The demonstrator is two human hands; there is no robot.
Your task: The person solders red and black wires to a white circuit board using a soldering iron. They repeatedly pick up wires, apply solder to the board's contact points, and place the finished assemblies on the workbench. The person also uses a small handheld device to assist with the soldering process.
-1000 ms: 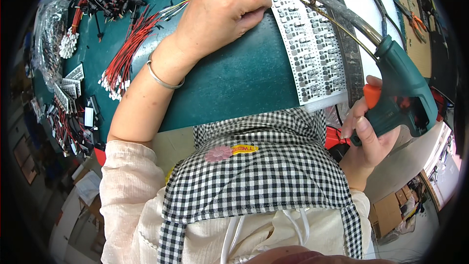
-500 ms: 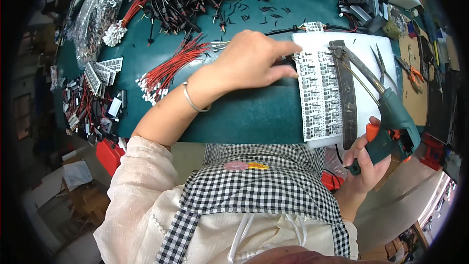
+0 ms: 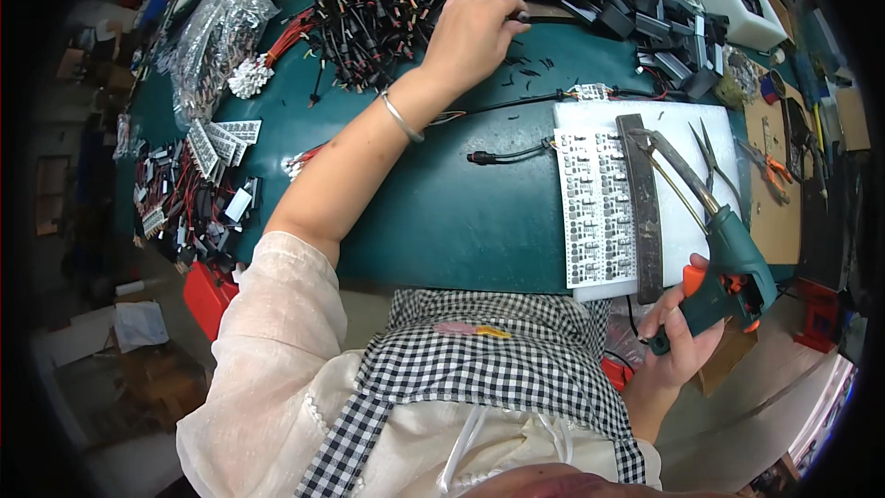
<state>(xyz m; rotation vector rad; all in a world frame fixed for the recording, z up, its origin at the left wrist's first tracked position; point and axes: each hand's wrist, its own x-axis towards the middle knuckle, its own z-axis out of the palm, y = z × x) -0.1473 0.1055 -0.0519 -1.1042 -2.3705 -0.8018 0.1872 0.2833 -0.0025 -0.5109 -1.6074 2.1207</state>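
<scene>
My left hand [image 3: 475, 41] reaches to the far side of the bench, its thumb and fingers pinched on a black cable [image 3: 553, 19] beside a heap of black cables [image 3: 373, 14]. My right hand [image 3: 680, 341] grips a green soldering gun [image 3: 728, 267] with an orange trigger. Its tip lies over a dark metal bar [image 3: 643, 221] resting across a white circuit board panel [image 3: 597, 221]. A short black connector lead [image 3: 512, 156] extends left from the panel's upper left corner. Farther back, a long black cable [image 3: 516, 103] runs to a small board piece [image 3: 590, 92].
The panel lies on a white foam block [image 3: 682, 157], with long-nose pliers [image 3: 710, 152] on it. Orange-handled pliers [image 3: 772, 171] lie to the right. Grey-black housings [image 3: 645, 18] fill the far right. Bagged wires [image 3: 217, 46] and small wired parts [image 3: 189, 194] lie left.
My left hand has left the panel's upper left corner, moved up and away, and now pinches a black cable. The connector lead is uncovered. My right hand still holds the soldering gun.
</scene>
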